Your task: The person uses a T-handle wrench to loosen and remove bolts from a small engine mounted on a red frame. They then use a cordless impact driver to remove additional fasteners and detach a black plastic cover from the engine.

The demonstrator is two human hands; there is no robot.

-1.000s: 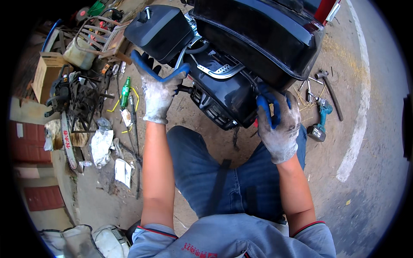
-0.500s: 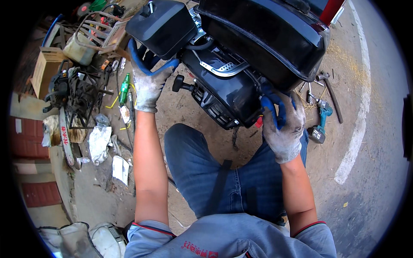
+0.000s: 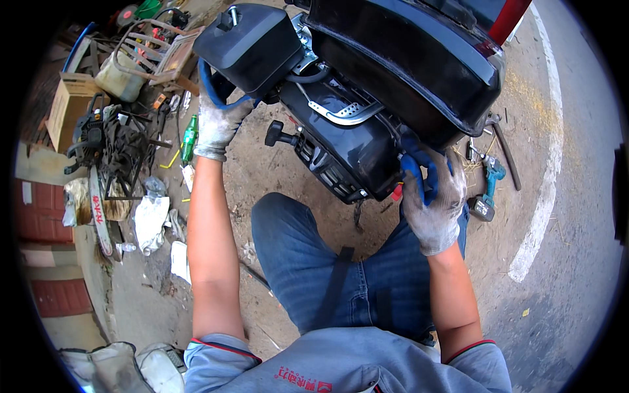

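A small black engine (image 3: 341, 141) with a silver slotted lever (image 3: 347, 112) and a pull-start handle (image 3: 278, 133) sits in front of my knees. My left hand (image 3: 221, 121), in a grey glove with blue-coated fingers, wraps the lower left side of the black air filter box (image 3: 246, 49); some fingertips are hidden behind it. At the engine's right side, below the black fuel tank (image 3: 400, 59), my gloved right hand (image 3: 434, 196) is closed, thumb and forefinger pinched together. What lies between those fingertips is hidden. A small red part (image 3: 398, 192) shows beside its thumb.
To the right on the ground lie a teal cordless drill (image 3: 491, 180) and a dark bar (image 3: 508, 157). Leftward are a green bottle (image 3: 189, 139), a chainsaw (image 3: 98, 190), a wooden crate (image 3: 69, 108) and a chair (image 3: 167, 59). A white painted line (image 3: 549, 196) runs along the road.
The engine, tank and filter box have shifted slightly down and right in view. My left hand has turned, its thumb now tucked against the box's underside. The right hand keeps its pinch.
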